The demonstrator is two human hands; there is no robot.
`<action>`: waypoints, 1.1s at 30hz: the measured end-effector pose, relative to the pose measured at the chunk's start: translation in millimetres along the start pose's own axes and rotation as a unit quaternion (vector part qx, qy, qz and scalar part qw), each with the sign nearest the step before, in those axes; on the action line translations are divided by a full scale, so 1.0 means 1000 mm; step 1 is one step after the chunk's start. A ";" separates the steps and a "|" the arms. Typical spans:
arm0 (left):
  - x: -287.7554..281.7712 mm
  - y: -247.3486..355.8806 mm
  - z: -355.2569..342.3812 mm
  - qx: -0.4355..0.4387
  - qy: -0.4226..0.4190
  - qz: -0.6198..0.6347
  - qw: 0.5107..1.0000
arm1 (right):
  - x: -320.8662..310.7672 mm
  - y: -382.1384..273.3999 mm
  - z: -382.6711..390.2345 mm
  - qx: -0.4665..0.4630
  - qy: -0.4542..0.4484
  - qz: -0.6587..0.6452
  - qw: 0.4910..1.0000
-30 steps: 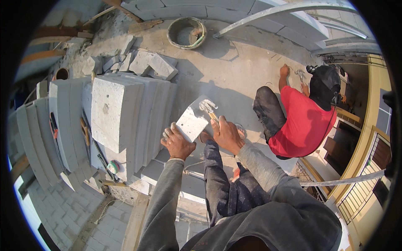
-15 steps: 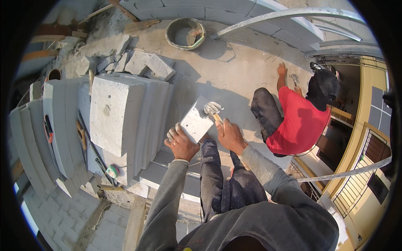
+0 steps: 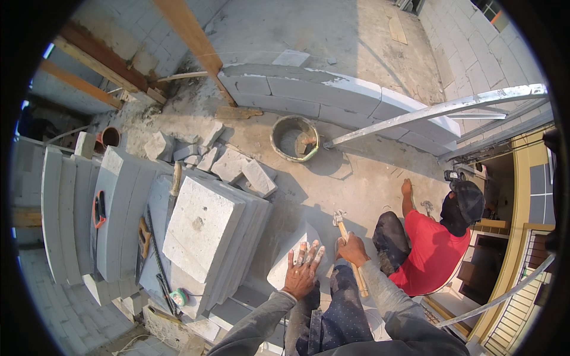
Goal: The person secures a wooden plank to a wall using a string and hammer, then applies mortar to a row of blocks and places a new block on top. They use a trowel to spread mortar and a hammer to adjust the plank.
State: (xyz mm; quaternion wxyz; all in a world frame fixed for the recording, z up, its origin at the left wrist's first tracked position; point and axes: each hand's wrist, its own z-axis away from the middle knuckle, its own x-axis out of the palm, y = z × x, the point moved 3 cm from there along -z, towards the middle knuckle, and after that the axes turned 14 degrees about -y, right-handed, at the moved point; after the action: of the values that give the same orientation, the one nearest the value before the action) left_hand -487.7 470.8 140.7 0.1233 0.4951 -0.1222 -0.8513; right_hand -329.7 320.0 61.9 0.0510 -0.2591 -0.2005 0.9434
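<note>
My left hand (image 3: 301, 272) has its fingers spread over a pale concrete block (image 3: 279, 274), its back turned up; whether the palm rests on the block cannot be made out. In my right hand (image 3: 354, 250) is a hammer (image 3: 360, 279), gripped around its wooden handle with the metal head pointing away from me. To the left of my left hand stands a row of large pale blocks (image 3: 205, 219) set on edge.
A round bucket (image 3: 278, 148) stands ahead by a low block wall (image 3: 291, 105). Broken block pieces (image 3: 228, 166) lie beyond the stack. At right, a person in a red shirt (image 3: 436, 246) squats close by. Saws (image 3: 144, 238), a bar and a green-white tape roll (image 3: 178, 298) lie left.
My view has tilted up, showing more of the far wall. My left hand has gone from gripping the block's edge to spread fingers over it. The hammer head has moved away from the block.
</note>
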 end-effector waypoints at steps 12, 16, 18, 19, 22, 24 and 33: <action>-0.023 0.003 -0.047 0.009 -0.071 0.073 0.995 | -0.033 -0.009 -0.274 -0.053 -0.089 0.207 0.973; -0.010 -0.006 -0.046 0.008 -0.194 0.096 0.976 | -0.021 0.002 -0.351 -0.088 -0.054 0.203 0.974; -0.011 -0.014 -0.030 0.037 -0.096 0.113 0.988 | -0.012 0.016 -0.381 -0.115 -0.028 0.201 0.972; -0.010 -0.013 -0.021 0.048 -0.024 0.118 0.992 | -0.008 0.025 -0.393 -0.136 -0.011 0.199 0.970; 0.014 -0.011 0.016 -0.245 -0.089 0.217 0.941 | 0.003 0.048 -0.419 -0.158 -0.006 0.214 0.964; 0.033 -0.012 0.031 -0.246 -0.109 0.175 0.947 | 0.006 0.051 -0.429 -0.111 -0.007 0.189 0.976; 0.037 0.028 -0.027 -0.222 -0.178 0.231 0.931 | -0.080 -0.119 -0.455 -0.033 -0.118 -0.491 0.862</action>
State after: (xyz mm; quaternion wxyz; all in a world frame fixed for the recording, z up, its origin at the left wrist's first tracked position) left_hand -479.5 430.4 107.0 0.3992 0.2537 -0.0610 -0.8790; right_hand -30.2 572.9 -209.8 0.4754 -0.0153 -0.3373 0.8124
